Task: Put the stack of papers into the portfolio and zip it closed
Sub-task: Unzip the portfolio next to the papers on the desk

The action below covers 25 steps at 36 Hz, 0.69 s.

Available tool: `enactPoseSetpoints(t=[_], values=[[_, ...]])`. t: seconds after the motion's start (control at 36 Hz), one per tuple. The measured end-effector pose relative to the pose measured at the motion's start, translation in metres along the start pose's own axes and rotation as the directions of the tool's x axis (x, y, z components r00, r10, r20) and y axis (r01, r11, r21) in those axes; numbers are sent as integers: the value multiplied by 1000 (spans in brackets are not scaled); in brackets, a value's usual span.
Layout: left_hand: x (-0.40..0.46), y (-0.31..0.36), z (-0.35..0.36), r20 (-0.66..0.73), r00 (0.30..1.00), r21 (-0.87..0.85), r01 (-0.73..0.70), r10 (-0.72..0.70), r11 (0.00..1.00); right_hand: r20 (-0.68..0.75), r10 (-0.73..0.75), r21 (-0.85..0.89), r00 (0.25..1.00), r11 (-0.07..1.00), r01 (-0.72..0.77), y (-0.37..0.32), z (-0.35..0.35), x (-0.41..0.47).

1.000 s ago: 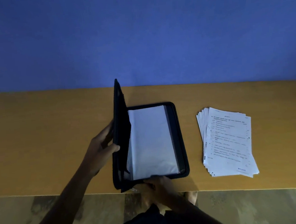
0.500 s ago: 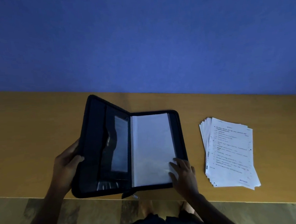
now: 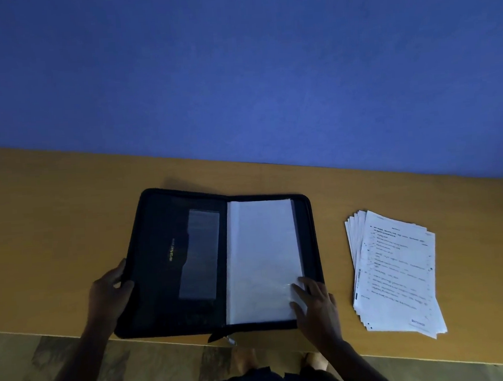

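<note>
The black zip portfolio [image 3: 159, 256] lies flat and open on the wooden table [image 3: 53, 219]. Its left flap carries a clear pocket; its right half holds white plastic sleeves [image 3: 263, 255]. My left hand [image 3: 110, 292] grips the left flap's outer edge, thumb on top. My right hand [image 3: 314, 302] rests with spread fingers on the lower right corner of the sleeves. The stack of printed papers [image 3: 396, 272], slightly fanned, lies on the table to the right of the portfolio, untouched. The zip pull [image 3: 231, 339] hangs at the spine's near end.
A blue wall [image 3: 237, 87] rises behind the table. The table's near edge [image 3: 31, 333] runs just below the portfolio, with a tiled floor [image 3: 78, 375] and my feet beneath.
The left flap has swung from upright down flat onto the table. My right hand moved from the near edge onto the sleeves' lower right corner.
</note>
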<state>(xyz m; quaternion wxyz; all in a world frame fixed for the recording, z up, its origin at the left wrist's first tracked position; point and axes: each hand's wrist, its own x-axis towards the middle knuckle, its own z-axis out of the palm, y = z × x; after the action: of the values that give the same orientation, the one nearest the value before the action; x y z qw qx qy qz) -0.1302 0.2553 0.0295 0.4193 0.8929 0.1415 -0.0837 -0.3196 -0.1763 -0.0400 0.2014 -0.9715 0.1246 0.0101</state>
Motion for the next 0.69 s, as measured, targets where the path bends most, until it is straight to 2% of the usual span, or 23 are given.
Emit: enactPoseSetpoints(t=[0.19,0.39,0.56,0.69], values=[[12,-28,16,-35,997,226,-65,74,972,11,-5,-19,1000,1000,5,-2,-4,0],[24,-52,30,18,987,437,-151,159,887,30,6,-42,1000,999,-5,-2,-2,0],[32,-67,36,32,998,545,-63,55,836,37,12,-47,999,999,-10,-3,-3,0],[19,-44,37,19,999,479,18,-31,877,31,11,-42,999,999,-10,-5,-5,0]])
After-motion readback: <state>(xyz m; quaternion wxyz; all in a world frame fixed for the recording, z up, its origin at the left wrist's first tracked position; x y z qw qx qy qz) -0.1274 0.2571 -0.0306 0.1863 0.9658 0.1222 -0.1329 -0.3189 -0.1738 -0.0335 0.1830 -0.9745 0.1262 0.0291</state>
